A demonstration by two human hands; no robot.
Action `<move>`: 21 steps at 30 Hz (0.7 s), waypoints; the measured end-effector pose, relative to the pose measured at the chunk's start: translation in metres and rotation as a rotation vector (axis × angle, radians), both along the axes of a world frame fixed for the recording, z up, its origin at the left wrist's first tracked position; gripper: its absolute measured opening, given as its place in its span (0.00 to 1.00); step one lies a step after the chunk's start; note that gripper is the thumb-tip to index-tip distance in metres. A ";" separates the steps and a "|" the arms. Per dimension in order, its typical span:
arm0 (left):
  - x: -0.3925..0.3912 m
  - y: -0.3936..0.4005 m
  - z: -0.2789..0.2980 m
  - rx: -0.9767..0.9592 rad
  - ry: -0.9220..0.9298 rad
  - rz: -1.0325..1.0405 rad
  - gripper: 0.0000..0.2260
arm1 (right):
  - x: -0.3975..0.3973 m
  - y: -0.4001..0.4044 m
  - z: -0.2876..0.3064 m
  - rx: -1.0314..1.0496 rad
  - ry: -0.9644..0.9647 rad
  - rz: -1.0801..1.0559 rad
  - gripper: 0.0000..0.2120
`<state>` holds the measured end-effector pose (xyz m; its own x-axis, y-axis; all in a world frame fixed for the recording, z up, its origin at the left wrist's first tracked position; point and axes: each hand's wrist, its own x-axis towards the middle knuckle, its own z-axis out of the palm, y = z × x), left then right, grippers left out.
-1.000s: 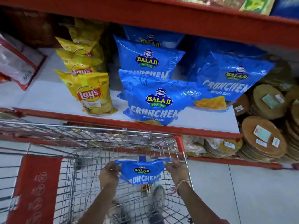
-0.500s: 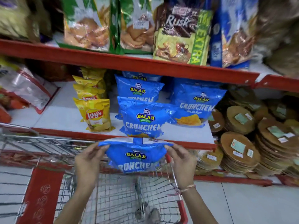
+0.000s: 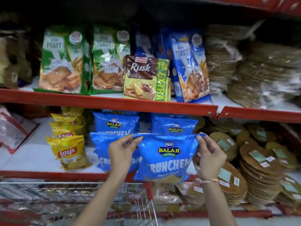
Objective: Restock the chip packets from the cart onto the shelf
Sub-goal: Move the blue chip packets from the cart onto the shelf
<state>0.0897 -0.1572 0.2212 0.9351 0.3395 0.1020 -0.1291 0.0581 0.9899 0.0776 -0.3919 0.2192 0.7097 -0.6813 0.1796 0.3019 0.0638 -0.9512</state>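
Packet (image 3: 166,155) lifted, seemingly reaching shelf (image 3: 32,159).

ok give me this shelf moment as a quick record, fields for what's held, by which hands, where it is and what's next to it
held: Balaji Crunchem packet
left hand: pinching the packet's top left corner
right hand: pinching the top right corner
position: upright, in front of the right Balaji row on the lower shelf
left neighbours: Balaji packet, then Lay's packets
right neighbours: round flat stacks
below: cart

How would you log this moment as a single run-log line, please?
phase: placing | held: blue Balaji packet | left hand and right hand: top corners | position: in front of shelf | cart: below
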 end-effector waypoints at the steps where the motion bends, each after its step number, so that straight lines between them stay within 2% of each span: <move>1: 0.009 -0.012 0.001 -0.009 0.013 -0.010 0.04 | 0.008 -0.010 0.002 -0.031 0.009 -0.028 0.08; 2: 0.017 -0.024 0.001 -0.012 0.022 -0.012 0.06 | 0.015 -0.020 0.004 -0.047 0.017 -0.042 0.10; 5: 0.038 -0.055 -0.002 0.015 0.067 -0.016 0.04 | 0.031 -0.046 -0.002 -0.024 0.054 -0.090 0.06; 8: 0.052 -0.078 -0.007 0.023 0.130 -0.037 0.07 | 0.046 -0.062 -0.016 -0.017 0.110 -0.127 0.13; 13: 0.064 -0.090 -0.018 0.036 0.219 -0.064 0.08 | 0.059 -0.074 -0.038 -0.018 0.227 -0.098 0.16; 18: 0.060 -0.078 -0.019 0.074 0.233 -0.242 0.13 | 0.053 -0.067 -0.045 -0.086 0.329 -0.060 0.16; 21: 0.054 -0.065 -0.012 0.010 0.246 -0.343 0.17 | 0.047 -0.046 -0.032 -0.188 0.395 -0.115 0.19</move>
<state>0.1442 -0.2219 0.2087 0.9906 0.0046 -0.1369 0.1366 0.0464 0.9895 0.1246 -0.4380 0.1870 0.6701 -0.7413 0.0381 -0.0915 -0.1334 -0.9868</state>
